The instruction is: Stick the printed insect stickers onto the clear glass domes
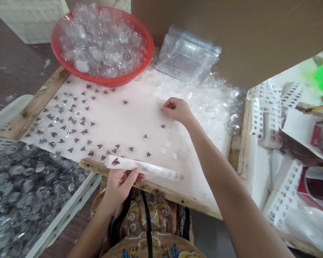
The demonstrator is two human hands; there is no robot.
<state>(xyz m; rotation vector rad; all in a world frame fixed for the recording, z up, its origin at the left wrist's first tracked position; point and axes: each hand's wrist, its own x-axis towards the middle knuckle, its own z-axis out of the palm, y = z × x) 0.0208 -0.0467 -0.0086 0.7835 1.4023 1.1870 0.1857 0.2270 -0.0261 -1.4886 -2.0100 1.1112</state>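
Strip of glossy white sheeting, a dark printed figure at its left end, lies across the near wooden edge of a white tabletop, its long axis nearly parallel to that edge, slanting slightly down to the right. The left hand pinches it near the middle, thumb on top. Over the table, the right hand brings thumb and forefinger tips together; whether anything sits between them cannot be told. Small dark figures dot the surface beside a round red plastic basin.
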